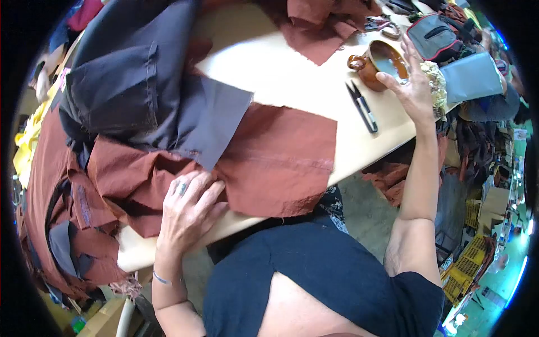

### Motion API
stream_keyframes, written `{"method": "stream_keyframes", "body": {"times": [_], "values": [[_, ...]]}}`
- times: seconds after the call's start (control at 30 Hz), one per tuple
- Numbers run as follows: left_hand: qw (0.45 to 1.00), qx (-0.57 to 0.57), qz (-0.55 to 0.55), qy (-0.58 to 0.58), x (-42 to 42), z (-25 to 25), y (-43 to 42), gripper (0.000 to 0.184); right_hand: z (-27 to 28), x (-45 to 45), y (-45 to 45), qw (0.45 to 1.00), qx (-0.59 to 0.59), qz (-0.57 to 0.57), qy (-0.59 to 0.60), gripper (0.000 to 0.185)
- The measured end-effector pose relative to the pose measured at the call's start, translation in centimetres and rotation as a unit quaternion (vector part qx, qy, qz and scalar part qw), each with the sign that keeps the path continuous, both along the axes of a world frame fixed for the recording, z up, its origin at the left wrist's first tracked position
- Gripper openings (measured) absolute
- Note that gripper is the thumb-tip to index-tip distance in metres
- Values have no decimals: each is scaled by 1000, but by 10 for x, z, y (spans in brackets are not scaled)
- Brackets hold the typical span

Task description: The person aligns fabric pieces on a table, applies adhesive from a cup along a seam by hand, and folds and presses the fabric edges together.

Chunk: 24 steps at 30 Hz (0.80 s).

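Something pale is contained in the brown mug (366,72) on the counter (264,67), its rim met by the spread right hand (414,90); rust cloth (281,157) is covered by the left hand (193,208), grip unclear.

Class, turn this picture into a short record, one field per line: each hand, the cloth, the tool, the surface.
Left hand: resting on reddish-brown woven cloth, fingers bent
Right hand: thumb and fingers spread at a glossy brown rounded mug; contact unclear
Cloth: dark grey fabric partly overlapping the reddish-brown cloth
Tool: slim black thread snips, lying between the mug and the table's near edge
Surface: pale flat tabletop, partly covered by fabric
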<state>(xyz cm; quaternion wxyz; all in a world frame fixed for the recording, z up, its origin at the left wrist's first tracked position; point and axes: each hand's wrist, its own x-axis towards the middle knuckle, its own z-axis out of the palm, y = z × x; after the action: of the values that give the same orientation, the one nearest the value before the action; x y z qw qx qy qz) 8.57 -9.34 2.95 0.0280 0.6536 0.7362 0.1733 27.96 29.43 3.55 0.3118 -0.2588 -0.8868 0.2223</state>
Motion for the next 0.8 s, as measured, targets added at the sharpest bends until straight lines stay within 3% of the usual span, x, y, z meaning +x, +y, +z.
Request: {"method": "stream_keyframes", "body": {"times": [0.1,0.2,0.3,0.4,0.53,0.57,0.67,0.73,0.77,0.8], "values": [[1000,5,5,4,7,2,4,41,4,-2,2,993,68,-26,-97,87],[1000,15,-6,27,3,-7,2,38,15,-8,-7,995,-9,-18,-102,86],[999,6,-3,34,1,-7,-4,29,5,-8,-2,995,66,-21,-69,82],[1000,-12,-10,23,-1,6,-7,25,11,-10,-23,962,264,-41,-51,72],[997,6,-55,-49,13,19,12,22,7,-29,-86,989,59,134,-14,62],[996,28,-72,-50,19,18,20,21,6,-35,-97,985,80,153,-31,61],[997,40,-63,-1,14,8,40,29,10,-42,-95,976,174,119,-47,61],[997,15,22,73,4,8,45,43,19,-38,-69,970,229,81,-19,61],[995,11,54,79,-3,6,43,48,21,-30,-55,987,153,26,-39,62],[993,7,86,85,-11,2,41,54,18,-20,-31,981,189,4,-32,61]]}}
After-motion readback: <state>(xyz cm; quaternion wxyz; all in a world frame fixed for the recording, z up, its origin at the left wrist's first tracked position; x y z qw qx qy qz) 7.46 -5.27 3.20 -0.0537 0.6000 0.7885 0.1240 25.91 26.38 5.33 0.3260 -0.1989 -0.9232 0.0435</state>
